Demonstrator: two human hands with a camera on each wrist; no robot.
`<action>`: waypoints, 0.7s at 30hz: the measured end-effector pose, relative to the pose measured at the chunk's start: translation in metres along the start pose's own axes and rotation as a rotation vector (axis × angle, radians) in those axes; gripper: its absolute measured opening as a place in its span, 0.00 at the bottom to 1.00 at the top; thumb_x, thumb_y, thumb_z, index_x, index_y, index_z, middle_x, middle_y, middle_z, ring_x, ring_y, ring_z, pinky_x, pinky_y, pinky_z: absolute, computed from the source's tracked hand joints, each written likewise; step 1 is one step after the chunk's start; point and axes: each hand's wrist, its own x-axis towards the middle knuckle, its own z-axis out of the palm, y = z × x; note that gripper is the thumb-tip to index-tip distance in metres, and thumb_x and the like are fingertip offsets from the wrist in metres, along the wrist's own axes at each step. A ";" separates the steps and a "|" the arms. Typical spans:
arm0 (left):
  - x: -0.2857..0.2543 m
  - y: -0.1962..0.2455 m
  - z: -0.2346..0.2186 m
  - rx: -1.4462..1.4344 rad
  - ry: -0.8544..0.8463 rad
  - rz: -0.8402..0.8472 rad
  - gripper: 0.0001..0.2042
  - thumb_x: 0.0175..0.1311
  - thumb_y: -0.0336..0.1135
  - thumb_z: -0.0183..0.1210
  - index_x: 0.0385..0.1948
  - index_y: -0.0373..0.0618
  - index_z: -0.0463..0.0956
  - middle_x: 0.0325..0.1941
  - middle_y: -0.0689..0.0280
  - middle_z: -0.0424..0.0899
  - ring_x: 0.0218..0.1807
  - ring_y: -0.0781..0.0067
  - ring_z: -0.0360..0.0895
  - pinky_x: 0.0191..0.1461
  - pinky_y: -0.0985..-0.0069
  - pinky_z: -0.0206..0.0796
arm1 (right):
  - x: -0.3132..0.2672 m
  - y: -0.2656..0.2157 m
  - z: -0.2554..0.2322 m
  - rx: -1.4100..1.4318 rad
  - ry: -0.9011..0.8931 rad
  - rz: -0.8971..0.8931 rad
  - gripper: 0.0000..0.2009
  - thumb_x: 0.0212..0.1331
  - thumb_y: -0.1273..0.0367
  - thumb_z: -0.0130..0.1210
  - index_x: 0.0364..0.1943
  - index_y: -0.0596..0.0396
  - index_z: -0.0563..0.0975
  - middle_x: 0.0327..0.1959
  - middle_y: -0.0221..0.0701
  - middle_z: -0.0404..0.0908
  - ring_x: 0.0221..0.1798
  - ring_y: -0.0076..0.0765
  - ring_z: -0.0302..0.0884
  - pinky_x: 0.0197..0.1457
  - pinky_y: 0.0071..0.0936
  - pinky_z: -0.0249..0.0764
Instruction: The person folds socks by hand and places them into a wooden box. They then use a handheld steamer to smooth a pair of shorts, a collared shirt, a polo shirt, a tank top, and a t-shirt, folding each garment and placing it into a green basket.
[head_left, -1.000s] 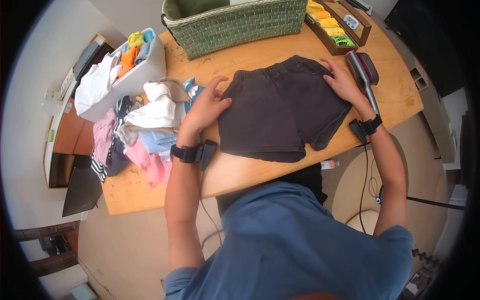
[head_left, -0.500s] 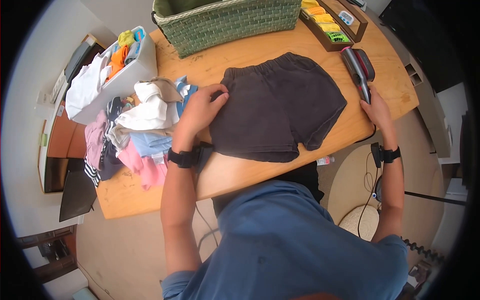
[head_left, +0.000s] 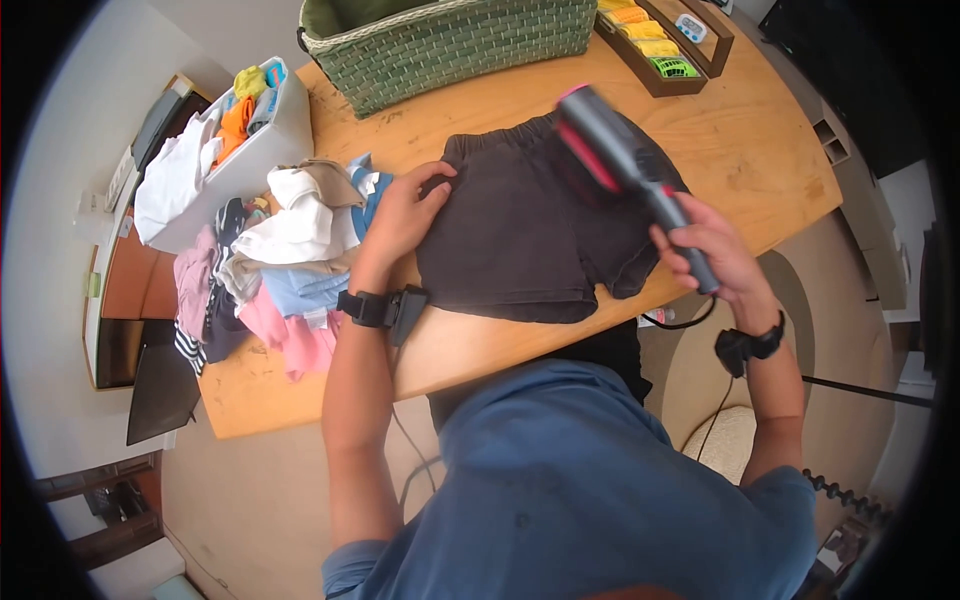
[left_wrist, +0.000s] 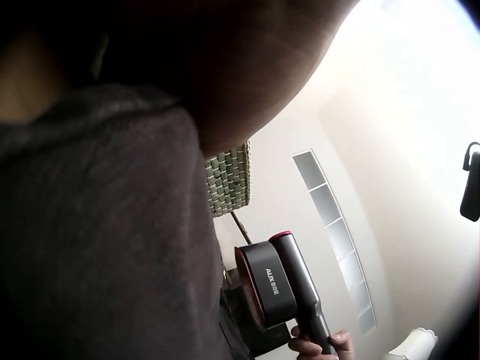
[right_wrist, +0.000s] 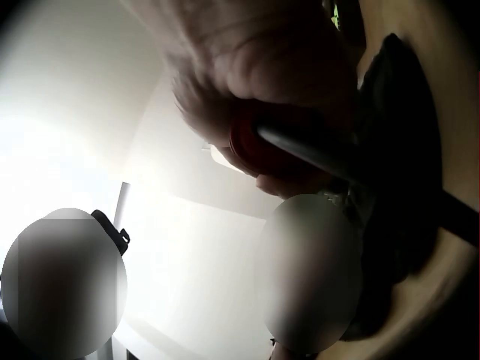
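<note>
the right hand [head_left: 735, 255] gripped a grey-and-pink plastic handheld steamer [head_left: 612, 140] by its handle [head_left: 669, 207]; the left hand [head_left: 402, 212], its grip unclear, touched dark-grey cloth shorts [head_left: 510, 235], perhaps steadying them.

Blue on Me, Black at Both Wrists

I wear a plain, dusty-blue shirt [head_left: 610, 470], softly creased, with a small dark spot [head_left: 522, 520] on its front (stain or mark, I can't tell which). The shirt's left sleeve [head_left: 355, 562] and right sleeve [head_left: 775, 525] are short. Beyond the shirt's left side I have a black left wristband [head_left: 366, 308] bearing a wedge-shaped black mount [head_left: 408, 314]; beyond its right side, a black right wristband [head_left: 768, 338] carries another black block [head_left: 733, 350], a thin dark cable [head_left: 715, 420] running from it. Past the shirt's hem shows black legwear [head_left: 610, 362], mostly hidden.
</note>
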 end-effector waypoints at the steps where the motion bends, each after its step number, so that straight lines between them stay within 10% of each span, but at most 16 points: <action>1: 0.000 -0.007 0.000 -0.012 -0.007 0.007 0.11 0.67 0.32 0.57 0.48 0.41 0.77 0.34 0.60 0.83 0.37 0.73 0.78 0.43 0.74 0.70 | 0.012 0.007 0.004 -0.005 -0.047 0.031 0.16 0.62 0.74 0.53 0.53 0.58 0.67 0.35 0.32 0.74 0.25 0.19 0.70 0.19 0.18 0.68; 14: 0.001 -0.008 -0.001 0.061 -0.014 0.054 0.11 0.65 0.28 0.57 0.47 0.41 0.77 0.36 0.59 0.84 0.37 0.66 0.79 0.44 0.72 0.70 | -0.003 0.025 -0.036 -0.161 0.322 -0.145 0.14 0.65 0.73 0.51 0.52 0.58 0.64 0.30 0.29 0.70 0.23 0.19 0.69 0.19 0.18 0.69; 16: 0.001 -0.009 0.000 0.060 -0.001 0.076 0.10 0.66 0.28 0.57 0.47 0.40 0.77 0.32 0.64 0.82 0.34 0.77 0.75 0.38 0.76 0.68 | -0.011 0.025 -0.028 -0.200 0.367 -0.168 0.15 0.64 0.73 0.51 0.52 0.59 0.64 0.29 0.29 0.70 0.23 0.19 0.69 0.19 0.18 0.69; 21: 0.001 -0.005 0.001 0.005 0.000 -0.012 0.10 0.65 0.29 0.58 0.47 0.42 0.77 0.33 0.60 0.82 0.35 0.71 0.78 0.41 0.73 0.70 | -0.036 0.023 -0.018 0.055 0.050 0.008 0.17 0.61 0.75 0.52 0.53 0.61 0.66 0.31 0.33 0.72 0.22 0.21 0.69 0.16 0.19 0.67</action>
